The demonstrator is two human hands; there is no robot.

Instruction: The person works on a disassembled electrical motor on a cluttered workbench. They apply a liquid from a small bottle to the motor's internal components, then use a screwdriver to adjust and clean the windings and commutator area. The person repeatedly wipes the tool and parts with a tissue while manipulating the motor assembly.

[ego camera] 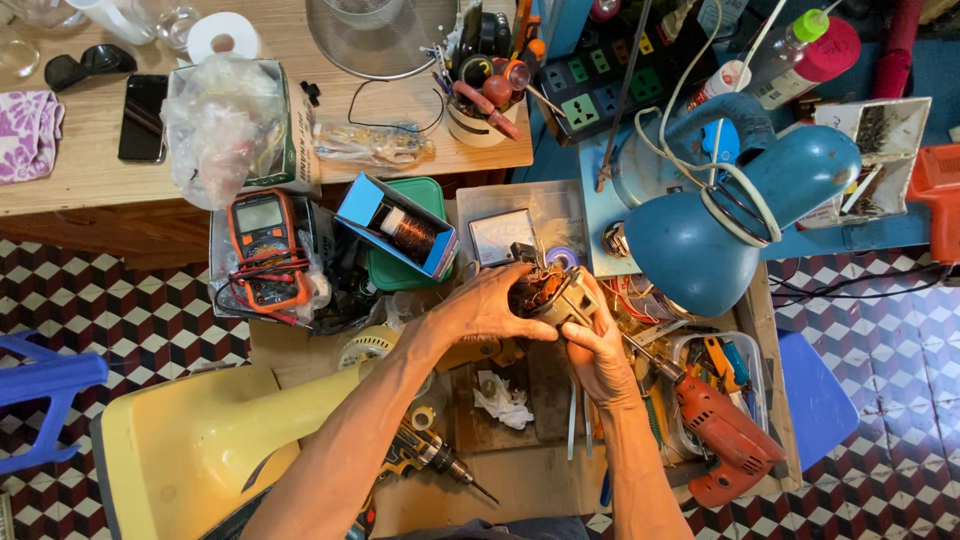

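A small electric motor core with a grey metal frame and reddish copper windings [548, 292] sat raised above the cluttered workbench, near its middle, just in front of a grey box. It was tilted, its open end with the coppery coils turned up toward the camera, while the pale metal body angled down to the right. The windings looked dark and tangled inside the frame, with a few thin wires showing at the top edge. Fingers covered much of its left side and its lower right, so its full outline stayed hidden.
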